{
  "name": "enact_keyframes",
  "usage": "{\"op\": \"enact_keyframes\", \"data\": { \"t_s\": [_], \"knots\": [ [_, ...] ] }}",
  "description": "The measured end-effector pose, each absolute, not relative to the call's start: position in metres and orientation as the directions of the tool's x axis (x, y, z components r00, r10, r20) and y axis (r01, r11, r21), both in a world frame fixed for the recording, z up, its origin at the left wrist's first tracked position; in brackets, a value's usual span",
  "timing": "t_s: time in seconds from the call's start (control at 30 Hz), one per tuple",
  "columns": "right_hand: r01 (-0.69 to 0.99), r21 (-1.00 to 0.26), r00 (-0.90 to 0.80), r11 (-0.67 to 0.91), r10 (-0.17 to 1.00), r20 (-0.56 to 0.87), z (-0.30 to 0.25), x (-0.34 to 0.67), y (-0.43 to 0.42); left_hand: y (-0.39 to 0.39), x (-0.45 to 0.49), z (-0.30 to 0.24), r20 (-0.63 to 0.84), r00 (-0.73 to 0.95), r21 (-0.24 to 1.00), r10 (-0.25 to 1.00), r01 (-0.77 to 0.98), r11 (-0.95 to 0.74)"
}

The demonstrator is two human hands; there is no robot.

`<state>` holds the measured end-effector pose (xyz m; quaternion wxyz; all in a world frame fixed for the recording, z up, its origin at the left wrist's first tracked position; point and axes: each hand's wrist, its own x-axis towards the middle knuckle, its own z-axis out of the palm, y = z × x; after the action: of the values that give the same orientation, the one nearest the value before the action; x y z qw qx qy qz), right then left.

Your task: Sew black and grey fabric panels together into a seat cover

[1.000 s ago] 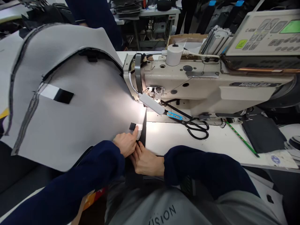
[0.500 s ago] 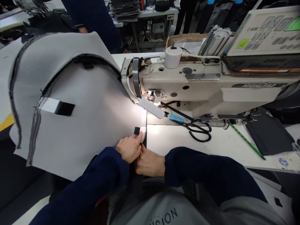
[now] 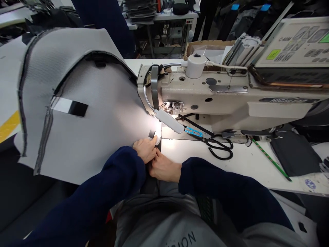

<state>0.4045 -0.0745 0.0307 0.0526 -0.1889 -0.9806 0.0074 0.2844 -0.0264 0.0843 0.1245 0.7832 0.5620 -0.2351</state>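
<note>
A large light-grey fabric piece (image 3: 108,109), curved and edged with dark seams, spreads from the left to the head of the sewing machine (image 3: 231,103). My left hand (image 3: 145,150) lies on its near right corner, index finger stretched along the edge, other fingers curled on the cloth beside a small black tab (image 3: 152,133). Against it, my right hand (image 3: 164,167) is closed, pinching the fabric edge where a dark strip (image 3: 159,145) runs; its fingertips are partly hidden. The needle area sits behind a lit lamp (image 3: 169,121).
Black-handled scissors (image 3: 221,148) lie by the machine's arm. To their right are a green striped stick (image 3: 269,156) and dark fabric (image 3: 295,151). A control panel (image 3: 295,44) stands above the machine, with a cardboard box (image 3: 190,48) behind. Another person's dark sleeve (image 3: 105,27) shows at the back.
The fabric and both hands have moved forward, away from me, so the corner is closer to the needle area. The camera view has shifted slightly. Both hands keep their hold.
</note>
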Motion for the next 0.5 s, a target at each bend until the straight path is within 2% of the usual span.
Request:
{"op": "enact_keyframes", "data": {
  "t_s": [0.17, 0.5],
  "knots": [
    [0.377, -0.023, -0.921, 0.926, 0.377, 0.101, 0.022, 0.403, -0.063, -0.013, 0.288, 0.083, -0.47, 0.271, -0.056, 0.84, 0.941, -0.335],
    [0.445, 0.085, -0.88, 0.891, 0.418, 0.224, 0.009, 0.402, -0.042, 0.019, 0.291, 0.079, -0.452, 0.292, -0.024, 0.843, 0.941, -0.338]
  ]
}}
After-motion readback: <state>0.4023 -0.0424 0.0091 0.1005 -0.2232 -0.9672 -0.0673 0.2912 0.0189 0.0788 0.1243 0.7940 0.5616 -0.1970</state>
